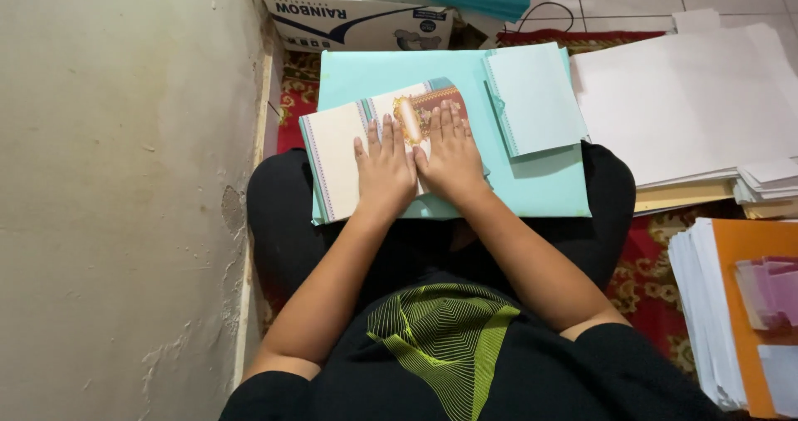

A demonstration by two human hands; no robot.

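A cream printed sheet [337, 159] with an ornate red and gold panel lies on a light turquoise stack of paper [540, 184] resting across my lap. My left hand [384, 172] and my right hand [451, 159] lie flat side by side on that sheet, palms down, fingers stretched and pressing on it. Neither hand grips anything. A small white booklet with a turquoise patterned edge [536, 97] sits to the right of my hands on the same turquoise stack.
A plain wall [125, 196] runs along the left. A cardboard box [357, 22] stands ahead. Large white sheets [690, 97] lie to the right, with a pile of white paper under an orange sheet [748, 305] at the lower right. A patterned red rug [648, 280] covers the floor.
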